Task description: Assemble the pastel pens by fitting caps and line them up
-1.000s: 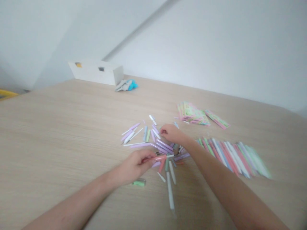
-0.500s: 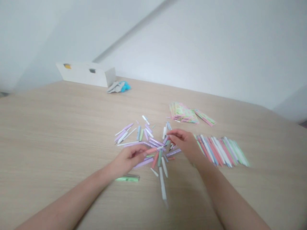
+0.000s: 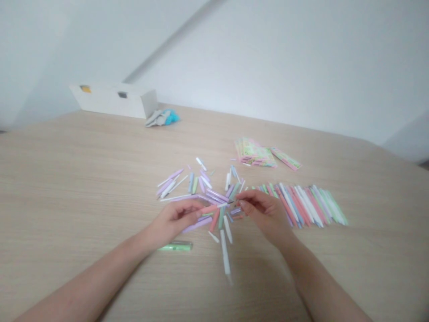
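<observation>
My left hand (image 3: pixel 176 221) is closed round a coral-red pen (image 3: pixel 210 209), which has a white front section and a dark tip pointing right. My right hand (image 3: pixel 264 213) is just right of that tip, thumb and forefinger pinched together; whatever is between them is too small and blurred to name. Beneath and around both hands lie loose pen parts: purple barrels (image 3: pixel 216 195), a grey-green piece (image 3: pixel 221 218), a red piece (image 3: pixel 215 221) and a white piece (image 3: pixel 225 252). A green pen-like piece (image 3: pixel 179 246) lies in front of my left hand.
To the right, several pens in mixed colours lie side by side in a row (image 3: pixel 311 205). Behind the loose parts is a stack of pink and green printed packets (image 3: pixel 254 153). A white box (image 3: pixel 110 100) stands at the back left, beside a crumpled grey and blue item (image 3: pixel 163 117).
My right hand came from the far side of the loose parts towards me, to the tip of the red pen. My left hand keeps its hold on the pen. The view shifted somewhat.
</observation>
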`<state>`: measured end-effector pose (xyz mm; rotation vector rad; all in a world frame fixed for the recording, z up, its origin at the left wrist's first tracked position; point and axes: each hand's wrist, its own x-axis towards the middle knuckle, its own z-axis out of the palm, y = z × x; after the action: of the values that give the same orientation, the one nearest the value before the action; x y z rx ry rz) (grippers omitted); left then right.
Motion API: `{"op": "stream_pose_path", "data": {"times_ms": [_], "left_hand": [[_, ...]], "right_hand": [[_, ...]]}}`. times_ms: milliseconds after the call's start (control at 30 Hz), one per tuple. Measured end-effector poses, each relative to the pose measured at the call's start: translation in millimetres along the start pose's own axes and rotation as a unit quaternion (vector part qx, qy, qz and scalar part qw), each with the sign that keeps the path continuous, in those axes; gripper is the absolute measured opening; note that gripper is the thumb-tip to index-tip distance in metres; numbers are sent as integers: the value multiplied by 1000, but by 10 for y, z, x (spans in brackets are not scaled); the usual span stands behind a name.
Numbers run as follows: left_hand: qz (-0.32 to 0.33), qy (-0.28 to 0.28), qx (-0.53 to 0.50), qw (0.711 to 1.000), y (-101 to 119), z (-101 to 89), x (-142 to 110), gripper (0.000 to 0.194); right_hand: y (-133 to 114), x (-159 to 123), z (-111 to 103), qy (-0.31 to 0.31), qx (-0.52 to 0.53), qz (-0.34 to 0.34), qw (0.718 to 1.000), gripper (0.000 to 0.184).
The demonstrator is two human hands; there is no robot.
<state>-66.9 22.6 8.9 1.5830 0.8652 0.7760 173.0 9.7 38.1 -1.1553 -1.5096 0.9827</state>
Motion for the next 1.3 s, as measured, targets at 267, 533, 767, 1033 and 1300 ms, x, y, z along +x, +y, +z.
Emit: {"op": "stream_pose_path", "data": {"times_ms": [267, 533, 767, 1033, 1300], "left_hand": [[-2, -2, 6, 1000, 38, 9, -1, 26], [16, -25, 20, 999, 25, 24, -10, 25], [26, -28, 38, 999, 15, 29, -5, 26], [42, -25, 50, 998, -19, 29, -5, 26], [51, -35, 63, 996, -30, 12, 21, 24]], "right_hand": [[53, -15, 1, -18, -1, 13, 1000, 14], [62, -40, 33, -51, -64, 1, 997, 11], [58, -20, 39, -59, -28, 8, 998, 11], [23, -17, 83, -58, 34, 48, 997, 9], [49, 0, 126, -34, 34, 66, 997, 13]]}}
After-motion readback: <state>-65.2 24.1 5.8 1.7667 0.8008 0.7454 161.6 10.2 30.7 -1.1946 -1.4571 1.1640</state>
